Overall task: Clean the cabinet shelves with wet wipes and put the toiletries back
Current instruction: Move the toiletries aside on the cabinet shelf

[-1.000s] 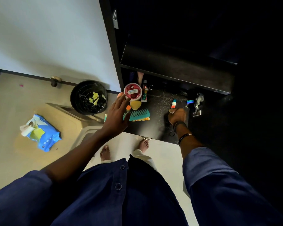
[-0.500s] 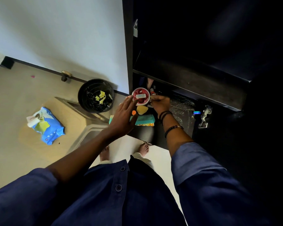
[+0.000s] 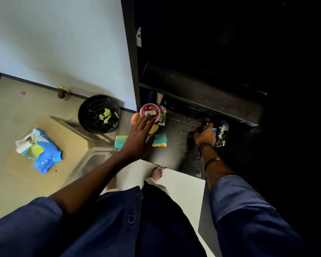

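**Head view: toiletries bunched left while the right side is worked**

Head camera, from the left: a blue pack of wet wipes (image 3: 40, 152) lies on the floor with its flap open and a sheet pulled up, probably left within reach for the next wipe. Its print is too small to read. Beside it a black bin (image 3: 99, 114) holds crumpled used wipes. On the dark shelf (image 3: 176, 145), a red round tub (image 3: 150, 112), a teal comb (image 3: 157, 139) and small tubes are crowded at the left end, apparently to free the rest for cleaning. The tub's white label cannot be read. The left hand (image 3: 138, 140) is spread flat over them, fingers open, gripping nothing. The right hand (image 3: 205, 135) is curled on something dark; what it is cannot be told.
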`<state>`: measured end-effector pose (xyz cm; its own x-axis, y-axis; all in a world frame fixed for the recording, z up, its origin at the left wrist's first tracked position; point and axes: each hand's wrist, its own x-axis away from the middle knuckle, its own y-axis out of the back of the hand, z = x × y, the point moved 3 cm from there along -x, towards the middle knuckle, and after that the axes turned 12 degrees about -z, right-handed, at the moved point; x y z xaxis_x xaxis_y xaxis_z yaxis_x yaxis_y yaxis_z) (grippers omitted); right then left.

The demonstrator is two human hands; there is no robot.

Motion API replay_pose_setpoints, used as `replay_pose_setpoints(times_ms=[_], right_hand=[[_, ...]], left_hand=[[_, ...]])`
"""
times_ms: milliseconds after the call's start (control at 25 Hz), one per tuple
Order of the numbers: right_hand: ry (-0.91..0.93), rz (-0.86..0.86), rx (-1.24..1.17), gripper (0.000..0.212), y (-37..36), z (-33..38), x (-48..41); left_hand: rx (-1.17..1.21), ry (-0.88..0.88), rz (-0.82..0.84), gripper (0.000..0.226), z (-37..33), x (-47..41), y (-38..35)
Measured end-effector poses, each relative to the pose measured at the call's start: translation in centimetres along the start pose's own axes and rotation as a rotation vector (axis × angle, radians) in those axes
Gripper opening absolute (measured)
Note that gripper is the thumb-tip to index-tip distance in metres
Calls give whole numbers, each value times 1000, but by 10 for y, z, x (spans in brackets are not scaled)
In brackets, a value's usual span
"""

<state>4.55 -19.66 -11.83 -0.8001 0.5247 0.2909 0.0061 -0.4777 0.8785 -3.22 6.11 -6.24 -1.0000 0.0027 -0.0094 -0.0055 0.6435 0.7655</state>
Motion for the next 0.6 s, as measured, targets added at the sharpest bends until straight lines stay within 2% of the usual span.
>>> replay_pose_setpoints(times_ms=[160,240,360,480,600], right_hand=[[-91,112,62,84,-3,-9,-20],[-92,127,118,87,-6,-10,-25],[-27,40,83,67,-5,-7,-29],[37,-65,-144,44,-3,2,-16],[112,-49,-356,26,-6,24,12]], left_hand=[[-40,-12,7,67,-2,1,-2],[-54,-12,3,69,-1,2,-3],[-70,-2,-4,71,1,4,-4],[-72,29,-8,70,2,7,-5],[-67,62,1,69,3,11,-6]])
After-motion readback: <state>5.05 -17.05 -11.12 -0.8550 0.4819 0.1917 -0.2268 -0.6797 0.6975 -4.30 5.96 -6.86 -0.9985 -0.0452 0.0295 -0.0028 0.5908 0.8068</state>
